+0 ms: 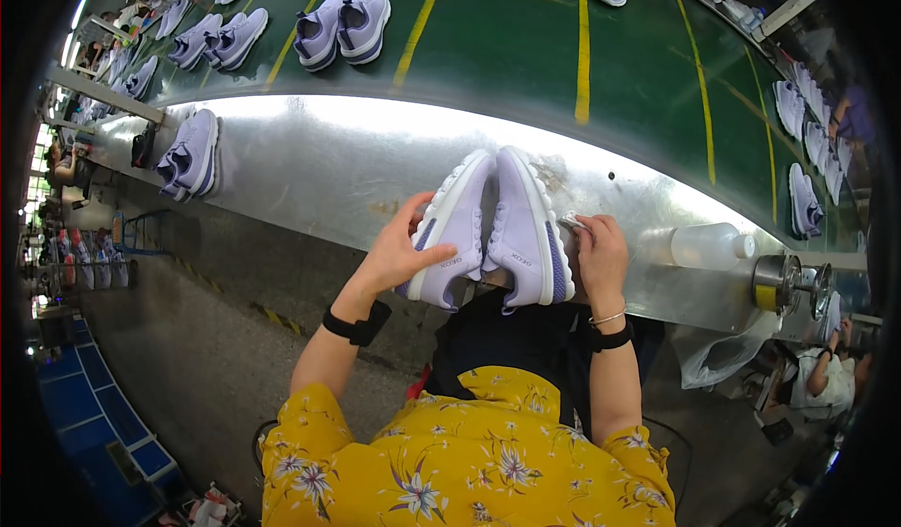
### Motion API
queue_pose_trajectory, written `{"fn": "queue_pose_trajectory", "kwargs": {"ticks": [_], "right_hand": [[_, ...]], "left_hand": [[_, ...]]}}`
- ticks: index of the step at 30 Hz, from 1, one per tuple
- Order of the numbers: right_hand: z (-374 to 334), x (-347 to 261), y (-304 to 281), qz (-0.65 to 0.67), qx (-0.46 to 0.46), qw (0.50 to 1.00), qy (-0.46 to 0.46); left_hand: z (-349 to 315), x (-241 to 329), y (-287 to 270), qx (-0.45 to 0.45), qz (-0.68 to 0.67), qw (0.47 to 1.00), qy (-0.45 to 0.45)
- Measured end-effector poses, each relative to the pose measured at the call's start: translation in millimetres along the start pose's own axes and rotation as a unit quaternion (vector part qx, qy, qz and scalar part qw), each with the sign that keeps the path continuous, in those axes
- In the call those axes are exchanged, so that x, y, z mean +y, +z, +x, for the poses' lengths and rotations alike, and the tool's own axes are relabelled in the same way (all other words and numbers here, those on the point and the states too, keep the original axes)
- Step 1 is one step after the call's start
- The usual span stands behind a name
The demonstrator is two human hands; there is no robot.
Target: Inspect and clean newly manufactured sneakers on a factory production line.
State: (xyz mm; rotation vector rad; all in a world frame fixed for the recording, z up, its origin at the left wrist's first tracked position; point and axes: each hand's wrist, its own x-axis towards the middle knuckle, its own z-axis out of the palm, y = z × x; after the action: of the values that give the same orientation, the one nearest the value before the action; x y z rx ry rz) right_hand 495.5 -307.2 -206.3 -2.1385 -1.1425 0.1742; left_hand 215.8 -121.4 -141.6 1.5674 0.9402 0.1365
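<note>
Two lavender shoes make up the pair in work, at the near edge of the steel ledge [310, 161] in front of the wearer: left shoe [458, 222] and right shoe [522, 231], toes pointing away and close together, heels toward the body. Uppers pale lavender, turned toward each other; soles white and ridged along the outer sides, one darker purple ribbed panel near each heel; dark lining shows at the collars. Whether the ledge bears their full weight, cannot tell. Hands two, well apart, one on either side of the pair. Left hand [399, 257] clasps the left shoe, thumb across the upper, fingers round the sole side. Right hand [602, 257] pinches one small white piece [571, 220] just beside the right shoe's sole; contact with the sole unclear. Wristbands: two black, one per wrist; one thin bracelet [608, 318] on the right. Further along the ledge: one second pair [195, 153] of lavender shoes at left; one translucent bottle [706, 245] lying on its side at right, one metal canister [768, 285] beyond it. Past the ledge, a green belt [507, 58] with several yellow stripes [583, 67] carries more light-coloured shoes, several pairs cut by the view's rim.
</note>
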Motion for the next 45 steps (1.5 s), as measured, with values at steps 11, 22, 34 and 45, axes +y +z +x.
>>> {"fn": "queue_pose_trajectory", "kwargs": {"ticks": [11, 22, 34, 45], "right_hand": [[58.0, -124.6, -6.4, 0.249, -0.098, 0.958, -0.107], [82.8, -168.7, 38.3, 0.176, -0.168, 0.959, -0.149], [62.8, -175.9, 86.4, 0.152, -0.018, 0.974, -0.167], [44.6, -180.7, 86.3, 0.141, -0.013, 0.975, -0.173]], "left_hand": [[-6.7, -20.4, 20.8, 0.083, -0.097, 0.99, 0.055], [-3.4, -26.6, 19.5, 0.084, -0.099, 0.989, 0.07], [-3.1, -39.4, 22.0, 0.104, -0.005, 0.992, 0.076], [-3.0, -38.8, 24.4, 0.131, 0.031, 0.988, 0.08]]}}
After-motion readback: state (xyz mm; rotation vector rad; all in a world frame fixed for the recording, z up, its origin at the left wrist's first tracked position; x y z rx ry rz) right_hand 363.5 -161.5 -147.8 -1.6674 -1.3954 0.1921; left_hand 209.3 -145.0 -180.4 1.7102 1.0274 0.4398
